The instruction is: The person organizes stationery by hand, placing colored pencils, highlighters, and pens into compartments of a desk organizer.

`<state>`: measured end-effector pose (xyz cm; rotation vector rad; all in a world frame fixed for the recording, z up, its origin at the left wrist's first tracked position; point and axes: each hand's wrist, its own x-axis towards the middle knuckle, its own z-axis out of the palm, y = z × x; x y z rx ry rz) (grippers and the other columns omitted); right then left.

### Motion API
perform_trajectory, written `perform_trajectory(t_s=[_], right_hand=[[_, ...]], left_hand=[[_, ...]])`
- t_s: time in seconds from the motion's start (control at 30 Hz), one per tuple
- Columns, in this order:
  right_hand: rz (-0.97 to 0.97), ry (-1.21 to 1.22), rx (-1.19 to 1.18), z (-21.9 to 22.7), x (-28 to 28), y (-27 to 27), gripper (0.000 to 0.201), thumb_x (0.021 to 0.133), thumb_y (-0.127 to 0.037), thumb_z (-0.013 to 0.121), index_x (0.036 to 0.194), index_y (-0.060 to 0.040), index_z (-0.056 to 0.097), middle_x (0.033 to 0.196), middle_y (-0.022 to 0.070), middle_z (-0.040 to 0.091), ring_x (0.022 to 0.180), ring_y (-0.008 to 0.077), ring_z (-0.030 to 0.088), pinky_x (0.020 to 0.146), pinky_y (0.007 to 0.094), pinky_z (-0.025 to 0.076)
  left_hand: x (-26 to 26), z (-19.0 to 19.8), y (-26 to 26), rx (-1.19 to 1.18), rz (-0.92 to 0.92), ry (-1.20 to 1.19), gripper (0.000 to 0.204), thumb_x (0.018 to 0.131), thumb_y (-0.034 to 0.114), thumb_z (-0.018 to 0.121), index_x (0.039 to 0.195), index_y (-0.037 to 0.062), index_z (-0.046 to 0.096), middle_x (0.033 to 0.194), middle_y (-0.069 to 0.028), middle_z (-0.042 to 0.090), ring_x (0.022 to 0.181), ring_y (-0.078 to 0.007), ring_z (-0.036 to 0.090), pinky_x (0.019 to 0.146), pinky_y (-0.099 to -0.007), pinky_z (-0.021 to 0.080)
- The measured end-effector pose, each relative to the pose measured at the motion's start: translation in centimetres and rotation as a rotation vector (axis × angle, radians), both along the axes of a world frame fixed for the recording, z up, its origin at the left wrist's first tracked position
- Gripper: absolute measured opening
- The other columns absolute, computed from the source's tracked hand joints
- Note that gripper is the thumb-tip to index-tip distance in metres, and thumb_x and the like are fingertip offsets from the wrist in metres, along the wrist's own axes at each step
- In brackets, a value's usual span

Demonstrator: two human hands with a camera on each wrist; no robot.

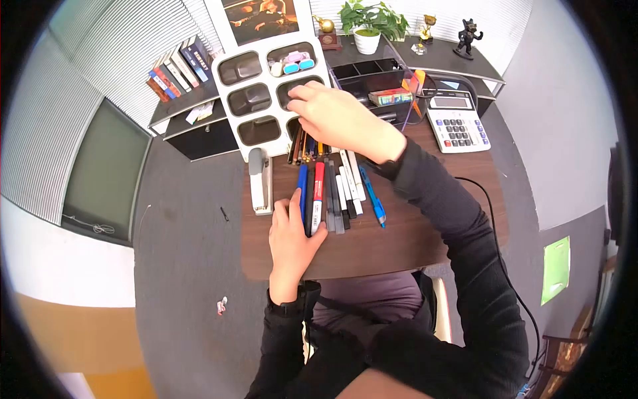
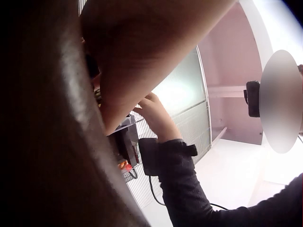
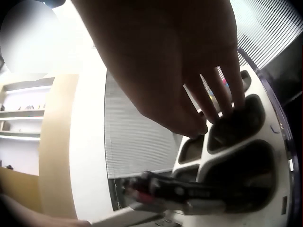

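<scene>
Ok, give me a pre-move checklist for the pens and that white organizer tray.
1. Left hand on the row of pens: ok, its fingers rest at the blue pen.
2. Right hand over the white organizer tray: ok, fingers at a right-column compartment.
3. Right hand holding anything: cannot tell, the fingertips are hidden.
4. Left-column compartments free: ok, they look empty.
5. Stapler clear of the pens: ok, it lies apart to their left.
</scene>
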<state>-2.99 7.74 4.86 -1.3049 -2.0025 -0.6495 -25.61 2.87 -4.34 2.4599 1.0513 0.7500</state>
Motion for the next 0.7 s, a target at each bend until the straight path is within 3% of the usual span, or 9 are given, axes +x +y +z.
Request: perform_trajectory(t_s=[0.17, 0.33, 0.43, 0.47, 0.5, 0.6, 0.7], right_hand=[[0.009, 0.114, -0.049, 3.1, -0.7, -5.7, 0.007, 0.081, -0.011, 0.063, 0.082, -0.0039, 0.061, 0.086, 0.0085, 0.061, 0.085, 0.0275, 0.063, 0.068, 0.0385, 0.053], [-0.205, 0.089, -0.549, 0.0, 0.3, -10.6, 0.02, 0.083, -0.021, 0.065, 0.081, -0.0018, 0.062, 0.072, 0.0137, 0.064, 0.067, 0.0331, 0.067, 0.06, 0.0433, 0.054], [-0.244, 0.066, -0.7, -3.2, 0.2, -12.5, 0.028, 0.084, -0.026, 0.067, 0.094, -0.0014, 0.058, 0.076, 0.014, 0.063, 0.071, 0.0347, 0.066, 0.06, 0.0438, 0.053], [-0.264, 0.046, -0.815, -3.7, 0.1, -12.9, 0.036, 0.081, -0.022, 0.069, 0.107, 0.0, 0.056, 0.079, 0.0156, 0.064, 0.073, 0.036, 0.066, 0.062, 0.0442, 0.053], [-0.26, 0.049, -0.815, -4.3, 0.3, -13.3, 0.036, 0.081, -0.022, 0.069, 0.107, 0.0, 0.056, 0.079, 0.0156, 0.064, 0.073, 0.036, 0.066, 0.062, 0.0442, 0.053], [-0.233, 0.182, -0.846, -4.8, 0.8, -13.8, 0.056, 0.074, -0.009, 0.069, 0.126, 0.0026, 0.049, 0.088, 0.0199, 0.063, 0.082, 0.0392, 0.066, 0.07, 0.0473, 0.054], [-0.29, 0.176, -0.77, -5.1, 1.5, -13.8, 0.055, 0.074, -0.005, 0.065, 0.126, 0.003, 0.05, 0.091, 0.02, 0.063, 0.083, 0.0401, 0.066, 0.072, 0.0476, 0.054]], left_hand=[[0.4, -0.2, 0.0, -0.005, 0.036, 0.0, 0.075, 0.072, 0.02, 0.074, 0.138, 0.0037, 0.044, 0.104, -0.0154, 0.049, 0.097, -0.0357, 0.056, 0.079, -0.0461, 0.05], [0.6, -0.1, -0.1, -0.006, 0.058, 0.017, 0.074, 0.073, 0.02, 0.071, 0.14, 0.0062, 0.042, 0.107, -0.0165, 0.053, 0.101, -0.0379, 0.058, 0.081, -0.0454, 0.05], [0.8, -0.3, -0.2, 0.001, 0.081, 0.008, 0.074, 0.073, 0.02, 0.071, 0.139, 0.0039, 0.043, 0.106, -0.0165, 0.054, 0.1, -0.0375, 0.058, 0.081, -0.0451, 0.05], [0.9, -0.7, -0.1, 0.055, 0.079, -0.023, 0.075, 0.071, 0.018, 0.072, 0.139, 0.0022, 0.043, 0.101, -0.0159, 0.053, 0.095, -0.0366, 0.058, 0.077, -0.0452, 0.05], [0.8, -0.9, -0.1, 0.11, 0.079, -0.051, 0.076, 0.069, 0.017, 0.072, 0.138, 0.0005, 0.043, 0.096, -0.0154, 0.051, 0.09, -0.0358, 0.058, 0.074, -0.0454, 0.05], [0.9, -0.9, -0.1, 0.111, 0.085, -0.048, 0.076, 0.07, 0.017, 0.072, 0.138, -0.0002, 0.043, 0.096, -0.0155, 0.051, 0.089, -0.0355, 0.058, 0.073, -0.0454, 0.05], [0.9, -1.0, 0.0, 0.114, 0.077, -0.064, 0.075, 0.07, 0.017, 0.072, 0.138, -0.0003, 0.044, 0.096, -0.0155, 0.051, 0.088, -0.0353, 0.058, 0.073, -0.0452, 0.05]])
